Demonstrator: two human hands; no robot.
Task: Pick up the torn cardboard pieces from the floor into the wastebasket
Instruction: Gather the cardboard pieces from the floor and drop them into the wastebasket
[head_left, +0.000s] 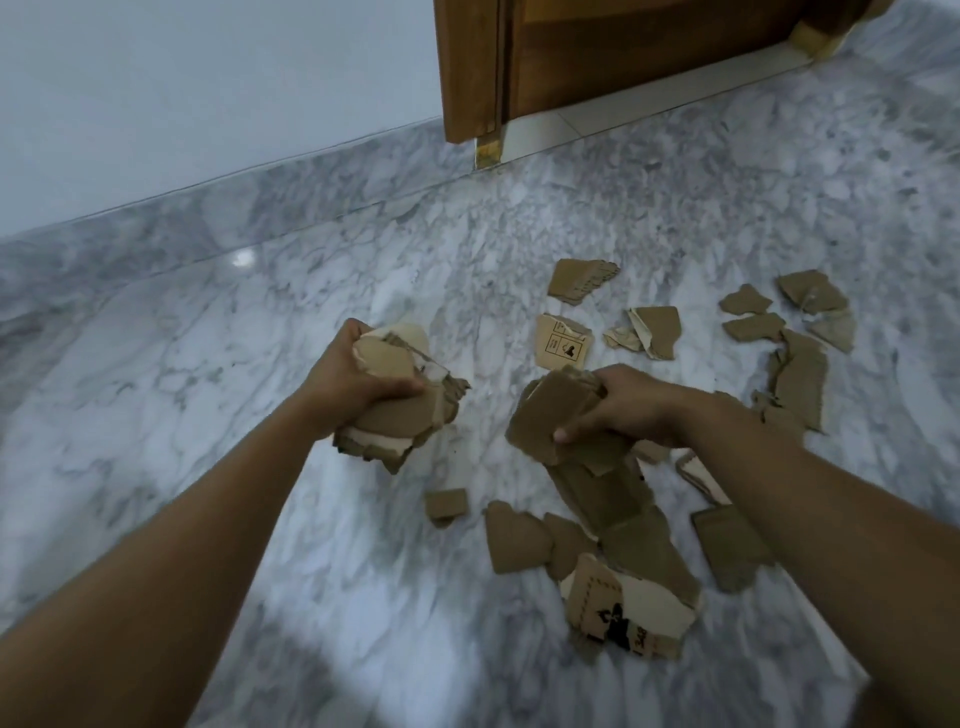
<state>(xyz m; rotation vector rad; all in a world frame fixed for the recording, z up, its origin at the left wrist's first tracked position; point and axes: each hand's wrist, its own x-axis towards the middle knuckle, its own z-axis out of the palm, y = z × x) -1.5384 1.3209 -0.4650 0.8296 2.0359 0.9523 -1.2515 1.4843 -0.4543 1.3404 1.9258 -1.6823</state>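
My left hand (353, 382) grips a thick bundle of torn brown cardboard pieces (410, 410) above the marble floor. My right hand (623, 410) clutches another stack of cardboard pieces (550, 415), with a long strip (602, 493) below it reaching the floor. Several loose torn pieces lie scattered on the floor: a printed piece (623, 618) near me, a heart-shaped piece (517, 538), a small square piece (445, 505), a labelled piece (563, 343), and a cluster (800, 332) at the far right. No wastebasket is in view.
Grey-white marble floor (260, 415) spreads all around. A white wall (182, 93) with a marble skirting runs along the far left. A wooden door and frame (571, 62) stand at the top, beyond the scattered pieces.
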